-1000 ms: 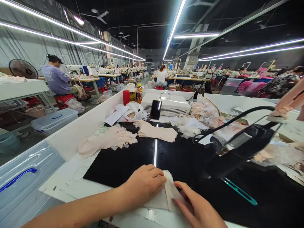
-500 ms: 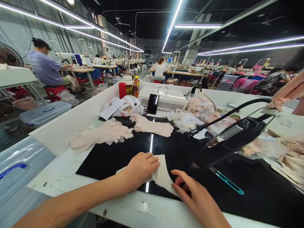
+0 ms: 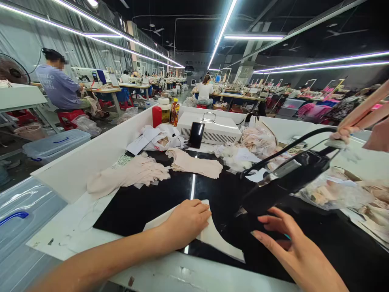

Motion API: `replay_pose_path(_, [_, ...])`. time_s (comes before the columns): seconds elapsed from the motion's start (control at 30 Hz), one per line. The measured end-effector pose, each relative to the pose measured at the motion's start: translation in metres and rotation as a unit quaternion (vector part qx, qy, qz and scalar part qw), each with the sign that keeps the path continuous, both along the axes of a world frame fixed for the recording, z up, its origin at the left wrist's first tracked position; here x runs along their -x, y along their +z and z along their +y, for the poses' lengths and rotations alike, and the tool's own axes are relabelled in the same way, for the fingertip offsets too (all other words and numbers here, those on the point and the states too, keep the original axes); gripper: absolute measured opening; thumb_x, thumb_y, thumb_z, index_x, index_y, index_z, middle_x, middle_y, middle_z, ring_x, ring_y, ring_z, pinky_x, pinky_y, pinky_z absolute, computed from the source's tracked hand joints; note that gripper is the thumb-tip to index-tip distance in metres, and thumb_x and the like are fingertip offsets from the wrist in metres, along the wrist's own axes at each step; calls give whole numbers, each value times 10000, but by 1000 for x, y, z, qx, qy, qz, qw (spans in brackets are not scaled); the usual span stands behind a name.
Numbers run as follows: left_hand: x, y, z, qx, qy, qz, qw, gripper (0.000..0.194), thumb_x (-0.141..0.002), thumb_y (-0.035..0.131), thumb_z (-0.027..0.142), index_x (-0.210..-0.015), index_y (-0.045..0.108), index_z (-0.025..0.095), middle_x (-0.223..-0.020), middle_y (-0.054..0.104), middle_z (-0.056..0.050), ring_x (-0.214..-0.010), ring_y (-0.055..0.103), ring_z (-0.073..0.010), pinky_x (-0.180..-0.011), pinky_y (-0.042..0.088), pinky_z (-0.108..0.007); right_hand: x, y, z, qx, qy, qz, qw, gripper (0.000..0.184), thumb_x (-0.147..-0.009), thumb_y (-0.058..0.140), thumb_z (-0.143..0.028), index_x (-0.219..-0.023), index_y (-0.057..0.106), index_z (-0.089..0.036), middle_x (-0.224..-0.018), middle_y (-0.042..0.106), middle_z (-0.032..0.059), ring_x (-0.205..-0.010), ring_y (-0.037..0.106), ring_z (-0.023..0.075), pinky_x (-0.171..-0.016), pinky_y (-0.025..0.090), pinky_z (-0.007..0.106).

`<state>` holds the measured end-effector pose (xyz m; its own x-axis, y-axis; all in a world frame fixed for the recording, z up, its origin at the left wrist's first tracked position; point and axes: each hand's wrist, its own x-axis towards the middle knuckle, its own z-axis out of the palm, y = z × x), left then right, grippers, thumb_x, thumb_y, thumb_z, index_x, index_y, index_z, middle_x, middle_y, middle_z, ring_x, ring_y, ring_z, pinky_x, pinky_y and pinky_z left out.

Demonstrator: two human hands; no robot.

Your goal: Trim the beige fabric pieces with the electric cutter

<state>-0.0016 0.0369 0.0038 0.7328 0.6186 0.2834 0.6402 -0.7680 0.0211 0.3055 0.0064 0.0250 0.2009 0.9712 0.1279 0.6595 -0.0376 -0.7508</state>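
Note:
My left hand [image 3: 190, 219] lies palm down on a cream fabric piece [image 3: 217, 239], its fingers resting flat on the cloth. The piece is spread on a glossy black board [image 3: 133, 211], its right end tapering toward the board's front edge. To the right, my right hand [image 3: 288, 243] is open and empty, thumb and fingers apart, away from the cloth. Just beyond its fingers hangs a black tool [image 3: 282, 184] with a cable and a pointed tip, tied up by pale cloth strips [image 3: 361, 113]. A sliver of a teal tool [image 3: 287, 236] shows behind my right hand.
Stacked pale fabric pieces [image 3: 130, 172] lie on the left, with another stack [image 3: 197, 164] farther back. A phone [image 3: 196, 135] leans on a white vented box [image 3: 209, 127]. Bagged fabric [image 3: 258, 140] lies at the right. White low walls [image 3: 100, 150] edge the table. Co-workers sit beyond.
My right hand has left the fabric's right end and moved right, beside the black tool, opening wider. My left hand stays on the cloth, which now lies more spread out.

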Motion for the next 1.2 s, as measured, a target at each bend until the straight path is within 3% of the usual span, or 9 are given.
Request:
replay_pose_path(0.1, [-5,-3,-6,-22,-14,24,999,144,-1154,597,266,-1204,688,166,-1290,727,-97,-1140,679,-221,-923,528,-332,7,15,15,-106,3,110,988,1037,-639,923,-761,-1475,552,-273,-1305,779,128,-1028,809,346,-858,693,454])
replay_pose_path(0.17, [-9,-2,-8,-30,-17,33,999,175,-1173,564,280,-1216,694,172,-1340,722,-86,-1156,677,-208,-944,520,-328,24,31,24,-183,20,173,968,991,-628,964,-708,-1433,569,-286,-1318,766,105,-1137,780,360,-931,685,476])
replay_pose_path(0.27, [-14,2,-8,-32,5,40,999,216,-1185,538,287,-1254,702,164,-1388,723,-71,-1187,678,-208,-921,526,-341,58,57,33,-272,15,235,933,816,-650,1005,-577,-1306,597,-311,-1251,777,49,-1054,793,309,-923,674,446])
replay_pose_path(0.37, [-17,2,-7,-26,22,35,999,260,-1196,522,321,-1278,706,157,-1402,729,-53,-1187,685,-210,-882,534,-352,85,70,41,-329,-33,254,909,573,-748,973,-495,-1138,606,-291,-975,766,-28,-716,743,210,-766,646,378])
replay_pose_path(0.43, [-19,-3,-8,-29,16,25,999,276,-1202,509,333,-1258,714,158,-1391,738,-40,-1174,691,-204,-875,535,-350,95,70,47,-351,-36,258,900,553,-740,986,-458,-1075,583,-280,-874,738,-57,-608,684,179,-692,609,353])
replay_pose_path(0.53, [-22,-10,-13,-49,10,12,999,269,-1199,517,321,-1194,731,159,-1335,762,-35,-1148,701,-198,-860,538,-338,101,60,57,-353,-3,268,897,585,-720,1012,-378,-1077,562,-268,-872,752,-49,-614,697,179,-667,590,344])
replay_pose_path(0.7, [-24,-15,-20,-63,9,6,998,234,-1177,533,236,-1207,749,151,-1327,774,-47,-1155,707,-192,-932,551,-323,112,44,73,-372,69,332,864,509,-835,943,-286,-1102,509,-291,-852,737,-65,-567,682,159,-594,608,336])
replay_pose_path(0.83, [-26,-17,-22,-69,19,-15,997,255,-1179,548,287,-1252,744,142,-1336,771,-65,-1144,707,-203,-903,554,-324,121,37,84,-361,105,368,851,475,-873,916,-260,-1101,503,-301,-867,725,-73,-598,682,141,-598,617,320])
replay_pose_path(1.2, [-27,-23,-25,-118,22,-55,991,241,-1152,585,256,-1251,758,121,-1345,782,-78,-1131,724,-207,-882,555,-323,126,39,84,-332,121,402,845,520,-884,905,-320,-1268,554,-329,-865,697,-81,-610,665,134,-594,628,318])
